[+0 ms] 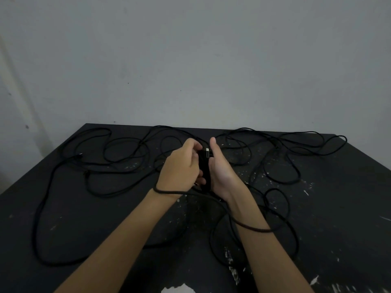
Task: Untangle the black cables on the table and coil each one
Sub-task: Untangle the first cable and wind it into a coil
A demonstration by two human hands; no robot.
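Our left hand [182,166] and right hand [221,166] together, both gripping one part-wound coil [204,172] (early days); black cables [167,191] either side of hands lie tangled on counter [338,208]

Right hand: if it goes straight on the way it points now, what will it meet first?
Probably the loose cable loops on the table just beyond the right hand, which holds the coil; after them the wall. Depth is unclear, so it may pass above the loops.

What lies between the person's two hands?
In the head view, a black cable bundle, gripped by both, sits between the left hand and the right hand.
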